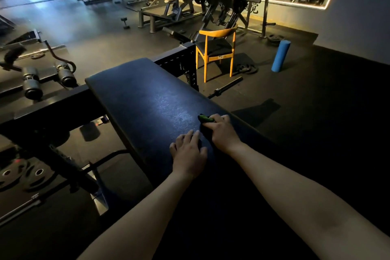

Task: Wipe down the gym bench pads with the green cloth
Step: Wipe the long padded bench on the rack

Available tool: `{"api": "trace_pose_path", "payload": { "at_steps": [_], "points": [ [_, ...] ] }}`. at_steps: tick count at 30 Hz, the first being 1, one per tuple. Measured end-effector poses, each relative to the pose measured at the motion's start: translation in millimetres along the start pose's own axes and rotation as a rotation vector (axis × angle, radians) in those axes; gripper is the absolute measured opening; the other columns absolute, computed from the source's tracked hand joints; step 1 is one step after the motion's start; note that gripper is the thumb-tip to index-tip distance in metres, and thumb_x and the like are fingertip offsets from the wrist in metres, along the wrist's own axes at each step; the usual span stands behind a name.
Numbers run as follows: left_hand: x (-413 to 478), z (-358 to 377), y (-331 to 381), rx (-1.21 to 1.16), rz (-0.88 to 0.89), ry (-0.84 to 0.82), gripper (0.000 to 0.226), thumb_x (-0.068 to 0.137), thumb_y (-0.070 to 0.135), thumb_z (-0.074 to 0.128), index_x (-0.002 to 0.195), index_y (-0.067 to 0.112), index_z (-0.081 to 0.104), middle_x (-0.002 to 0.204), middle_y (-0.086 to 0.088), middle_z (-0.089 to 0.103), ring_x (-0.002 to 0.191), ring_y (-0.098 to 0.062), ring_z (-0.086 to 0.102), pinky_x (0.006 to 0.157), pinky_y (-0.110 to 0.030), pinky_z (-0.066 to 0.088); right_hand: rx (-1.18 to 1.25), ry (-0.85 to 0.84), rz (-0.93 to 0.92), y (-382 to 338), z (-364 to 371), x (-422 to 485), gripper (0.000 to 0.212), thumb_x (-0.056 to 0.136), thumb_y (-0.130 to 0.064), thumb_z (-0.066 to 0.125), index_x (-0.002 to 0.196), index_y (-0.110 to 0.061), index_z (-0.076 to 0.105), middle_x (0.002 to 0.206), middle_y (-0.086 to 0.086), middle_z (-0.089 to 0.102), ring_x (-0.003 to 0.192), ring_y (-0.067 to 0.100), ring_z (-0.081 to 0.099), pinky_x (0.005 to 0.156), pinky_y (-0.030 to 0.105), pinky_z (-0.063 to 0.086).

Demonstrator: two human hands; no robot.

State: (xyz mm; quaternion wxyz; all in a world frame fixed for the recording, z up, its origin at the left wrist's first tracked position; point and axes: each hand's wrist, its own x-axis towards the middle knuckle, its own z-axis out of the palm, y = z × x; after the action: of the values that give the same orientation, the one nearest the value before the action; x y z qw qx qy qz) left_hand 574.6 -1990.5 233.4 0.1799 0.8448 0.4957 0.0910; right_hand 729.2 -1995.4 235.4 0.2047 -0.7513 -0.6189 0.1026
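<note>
Observed: a long black padded vinyl bench pad (147, 99) runs from the near foreground away toward the upper left, mounted on a black steel frame (52, 110). The lighting is dim, and the near end of the pad is lost in shadow.

The right hand (221, 133) rests on the pad close to its right edge. Its fingers (218, 119) are curled down over a small bunched green cloth (205, 118) and grip it against the pad surface. Only a short green portion shows beyond the fingertips. The dark patch beneath the palm may be more of the cloth, but the shadow prevents confirmation.

The left hand (188, 152) lies palm down on the pad, just beside the right hand and nearer the camera. Its fingers (191, 134) are straight, slightly spread and flat on the vinyl, and they hold nothing. Both forearms are bare.

Surroundings: a yellow wooden chair with a dark seat (215, 48) stands on the floor beyond the far right of the pad. A blue foam roller (280, 56) stands upright to the right of the chair, well apart from it. A black steel barbell (228, 86) lies on the floor between the chair and the pad. Black weight plates (21, 175) sit low at the left, below the frame.
</note>
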Motion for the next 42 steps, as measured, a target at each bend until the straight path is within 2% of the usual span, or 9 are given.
{"api": "trace_pose_path", "payload": {
  "at_steps": [4, 13, 17, 26, 30, 34, 36, 40, 42],
  "points": [
    [9, 15, 12, 0.054, 0.072, -0.056, 0.060, 0.099, 0.045, 0.036, 0.156, 0.034, 0.023, 0.166, 0.003, 0.015, 0.148, -0.019, 0.005, 0.117, -0.048, 0.002, 0.016, 0.045, 0.146, 30, -22, 1, 0.034, 0.098, -0.016, 0.045, 0.127, -0.017, 0.064, 0.134, 0.006, 0.045, 0.122, 0.032, 0.034, 0.102, 0.039, 0.037],
    [12, 21, 10, 0.057, 0.072, -0.027, 0.058, 0.097, 0.046, 0.037, 0.153, 0.036, 0.026, 0.165, 0.005, 0.017, 0.146, -0.020, 0.008, 0.116, -0.048, 0.002, 0.084, 0.190, 0.559, 67, -30, 7, 0.045, 0.096, 0.000, 0.038, 0.135, -0.012, 0.059, 0.139, 0.015, 0.040, 0.120, 0.037, 0.035, 0.101, 0.037, 0.036],
    [12, 23, 10, 0.064, 0.065, -0.012, 0.058, 0.097, 0.046, 0.036, 0.152, 0.036, 0.026, 0.165, 0.005, 0.017, 0.146, -0.020, 0.009, 0.117, -0.048, 0.003, 0.061, 0.229, 0.452, 42, -18, -1, 0.040, 0.096, -0.001, 0.038, 0.126, -0.011, 0.063, 0.131, 0.015, 0.045, 0.115, 0.034, 0.036, 0.092, 0.029, 0.031],
    [12, 22, 8, 0.061, 0.098, -0.015, 0.061, 0.098, 0.047, 0.034, 0.155, 0.028, 0.024, 0.164, 0.003, 0.017, 0.147, -0.020, 0.007, 0.119, -0.047, 0.004, 0.157, 0.079, 0.034, 12, -2, -23, 0.040, 0.094, -0.011, 0.049, 0.128, -0.022, 0.066, 0.127, 0.009, 0.059, 0.109, 0.032, 0.050, 0.098, 0.034, 0.039],
    [11, 22, 10, 0.068, 0.084, 0.000, 0.058, 0.097, 0.046, 0.037, 0.153, 0.036, 0.028, 0.164, 0.004, 0.020, 0.145, -0.020, 0.011, 0.117, -0.047, 0.005, 0.120, 0.316, 0.270, 38, -16, -23, 0.045, 0.094, -0.002, 0.047, 0.135, -0.016, 0.060, 0.132, 0.017, 0.053, 0.114, 0.038, 0.048, 0.098, 0.038, 0.039],
    [11, 22, 10, 0.062, 0.084, 0.010, 0.057, 0.096, 0.046, 0.039, 0.152, 0.036, 0.030, 0.164, 0.004, 0.021, 0.145, -0.021, 0.012, 0.117, -0.048, 0.005, -0.078, 0.134, 0.627, 62, -30, -27, 0.053, 0.099, -0.045, 0.048, 0.147, -0.024, 0.041, 0.143, 0.013, 0.043, 0.132, 0.033, 0.034, 0.108, 0.047, 0.027],
    [12, 22, 10, 0.062, 0.082, 0.013, 0.058, 0.096, 0.046, 0.039, 0.152, 0.036, 0.030, 0.163, 0.004, 0.022, 0.145, -0.021, 0.012, 0.117, -0.048, 0.005, -0.127, 0.090, 0.617, 58, -29, -30, 0.060, 0.096, -0.053, 0.050, 0.145, -0.021, 0.042, 0.141, 0.014, 0.042, 0.131, 0.033, 0.032, 0.107, 0.046, 0.029],
    [12, 24, 10, 0.067, 0.078, 0.016, 0.058, 0.096, 0.047, 0.039, 0.152, 0.036, 0.031, 0.163, 0.005, 0.022, 0.145, -0.021, 0.012, 0.117, -0.048, 0.005, -0.110, 0.195, 0.520, 38, -19, -33, 0.038, 0.098, -0.024, 0.049, 0.135, -0.016, 0.053, 0.134, 0.017, 0.045, 0.121, 0.033, 0.039, 0.100, 0.039, 0.037],
    [12, 23, 10, 0.070, 0.076, 0.018, 0.058, 0.096, 0.047, 0.039, 0.152, 0.036, 0.031, 0.163, 0.005, 0.022, 0.145, -0.021, 0.013, 0.117, -0.048, 0.005, -0.050, 0.214, 0.455, 19, -9, -35, 0.041, 0.095, -0.016, 0.049, 0.135, -0.017, 0.056, 0.132, 0.016, 0.048, 0.118, 0.033, 0.042, 0.098, 0.036, 0.036]
  ]
}}
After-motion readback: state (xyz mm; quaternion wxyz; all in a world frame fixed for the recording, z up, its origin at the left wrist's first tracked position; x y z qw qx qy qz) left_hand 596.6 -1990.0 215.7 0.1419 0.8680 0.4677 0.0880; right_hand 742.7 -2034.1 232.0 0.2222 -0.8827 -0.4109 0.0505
